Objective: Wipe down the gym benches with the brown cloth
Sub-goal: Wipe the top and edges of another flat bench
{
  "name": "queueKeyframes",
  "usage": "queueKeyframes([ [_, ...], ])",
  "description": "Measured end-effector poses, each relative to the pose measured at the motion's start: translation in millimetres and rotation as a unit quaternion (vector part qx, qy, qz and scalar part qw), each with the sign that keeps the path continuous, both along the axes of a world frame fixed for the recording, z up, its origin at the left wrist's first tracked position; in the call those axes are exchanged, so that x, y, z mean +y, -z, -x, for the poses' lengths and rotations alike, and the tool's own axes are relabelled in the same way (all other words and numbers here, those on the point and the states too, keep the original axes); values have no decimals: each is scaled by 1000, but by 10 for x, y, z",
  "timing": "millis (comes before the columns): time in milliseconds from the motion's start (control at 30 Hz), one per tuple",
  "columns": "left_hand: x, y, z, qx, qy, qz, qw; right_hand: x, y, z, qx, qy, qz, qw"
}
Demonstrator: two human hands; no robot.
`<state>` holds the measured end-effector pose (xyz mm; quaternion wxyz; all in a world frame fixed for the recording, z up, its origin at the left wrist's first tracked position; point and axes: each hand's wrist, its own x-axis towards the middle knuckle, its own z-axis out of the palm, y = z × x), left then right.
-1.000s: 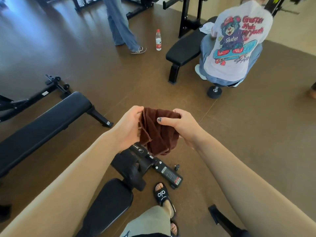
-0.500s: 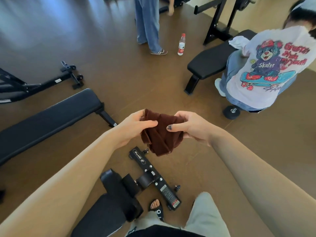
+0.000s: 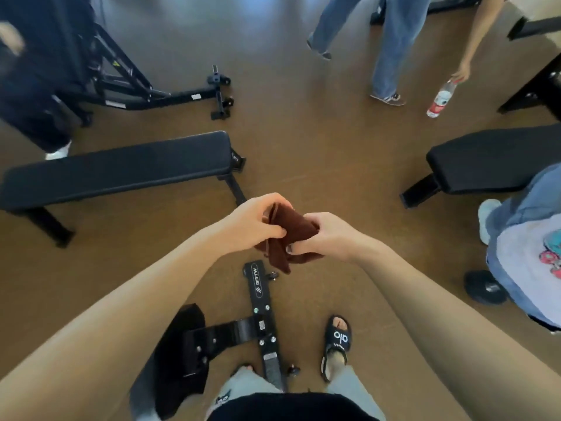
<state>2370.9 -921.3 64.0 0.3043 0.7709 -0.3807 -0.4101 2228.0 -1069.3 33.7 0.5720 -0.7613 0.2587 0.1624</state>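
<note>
Brown terry cloth (image 3: 291, 235) hangs bunched in mid-air above the brown floor (image 3: 318, 153), pinched between both hands; the left hand (image 3: 255, 221) has its grip closed on the upper fold; the right hand (image 3: 326, 237) clamps the lower edge; a long black padded bench (image 3: 121, 168) stands left, another black bench (image 3: 491, 161) right.
</note>
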Motion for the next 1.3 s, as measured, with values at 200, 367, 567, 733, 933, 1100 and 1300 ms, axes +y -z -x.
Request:
queueKeyframes([
  [200, -484, -65, -61, -45, -55, -31, 997, -708, -51, -363, 17, -154, 56, 986],
  [367, -631, -102, -367, -82, -92, -30, 992, -983, -81, -917, -1, -228, 86, 970],
  [567, -765, 94, -883, -99, -111, -38, 988, -1249, -13, -1580, -21, -309, 101, 945],
  [733, -1106, 465, -1579, -163, -30, -84, 983, -1568, 280, -2277, 4, -349, 120, 929],
  [933, -1358, 692, -2395, -155, -49, -84, 983, -1889, 479, -3194, 29, -365, 116, 923],
  [1100, -1471, 787, -2956, -210, -52, -111, 970, -2043, 585, -3855, 33, -363, 86, 927],
  [1300, -1547, 1048, -3626, -250, -100, -149, 952, -2160, 926, -4771, 17, -376, 107, 920],
])
